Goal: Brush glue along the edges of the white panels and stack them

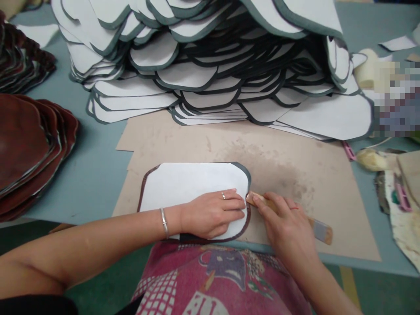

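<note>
A rounded white panel (183, 179) lies on brown paperboard. Dark red-brown material is folded over its left and lower right edges, while dark grey-green trim shows at its upper right corner. My left hand (213, 214) rests flat on the panel, fingers stretched towards its right edge. My right hand (285, 218) is closed around a flat wooden stick (324, 232) with a grey band near its outer end. The stick's other end touches the panel's right edge, close to my left fingertips; the grip hides its middle.
A large heap of white panels with dark edges (210, 78) spans the back. Stacked brown leather-like pieces (22, 140) lie at the left. The stained paperboard (262, 153) covers the blue-grey table (98, 170). Pink-handled tools (403, 194) and scraps lie at the right.
</note>
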{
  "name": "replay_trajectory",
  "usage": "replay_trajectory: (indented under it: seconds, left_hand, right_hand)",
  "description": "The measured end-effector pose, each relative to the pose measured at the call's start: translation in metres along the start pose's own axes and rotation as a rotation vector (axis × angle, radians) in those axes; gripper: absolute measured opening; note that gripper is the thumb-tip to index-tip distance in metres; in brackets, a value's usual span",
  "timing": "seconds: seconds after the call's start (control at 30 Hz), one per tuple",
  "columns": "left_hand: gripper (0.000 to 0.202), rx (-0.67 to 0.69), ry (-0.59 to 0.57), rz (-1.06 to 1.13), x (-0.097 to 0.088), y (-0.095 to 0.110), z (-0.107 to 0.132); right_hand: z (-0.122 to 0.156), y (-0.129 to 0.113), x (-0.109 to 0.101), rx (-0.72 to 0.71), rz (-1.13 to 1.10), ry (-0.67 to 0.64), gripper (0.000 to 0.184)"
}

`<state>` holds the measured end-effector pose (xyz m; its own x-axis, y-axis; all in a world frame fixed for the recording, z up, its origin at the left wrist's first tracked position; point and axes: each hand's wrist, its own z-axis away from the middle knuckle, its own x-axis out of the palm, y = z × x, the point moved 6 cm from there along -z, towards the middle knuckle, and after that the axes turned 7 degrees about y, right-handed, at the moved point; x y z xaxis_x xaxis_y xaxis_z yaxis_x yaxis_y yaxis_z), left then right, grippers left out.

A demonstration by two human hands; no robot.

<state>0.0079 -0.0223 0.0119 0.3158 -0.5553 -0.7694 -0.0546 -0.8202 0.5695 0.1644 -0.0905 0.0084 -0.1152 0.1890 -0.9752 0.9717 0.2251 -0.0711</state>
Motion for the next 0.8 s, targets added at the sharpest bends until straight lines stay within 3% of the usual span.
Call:
replay_trajectory:
  seconds: [0.1,0.27,0.57,0.67,0.8]
  left_hand:
    - [0.038,-0.034,0.013,-0.003,-0.005,-0.009,-0.001]
    - [0.036,-0.109,0.129,-0.116,-0.015,-0.036,-0.002]
    - [0.036,-0.091,0.11,-0.098,-0.02,-0.038,-0.005]
    - [0.035,-0.047,0.062,-0.078,-0.018,-0.039,-0.011]
    - [0.036,0.049,-0.007,-0.059,-0.005,-0.034,-0.023]
  right_hand:
    - [-0.002,0.002,0.003,0.008,-0.009,0.005,0.046]
    - [-0.002,-0.001,0.004,-0.012,0.029,0.03,0.045]
    - [-0.043,0.011,0.009,0.062,0.074,0.016,0.038]
    - [-0.023,0.013,0.007,0.056,0.046,0.021,0.041]
    - [0.023,0.008,-0.002,0.127,0.054,0.05,0.045]
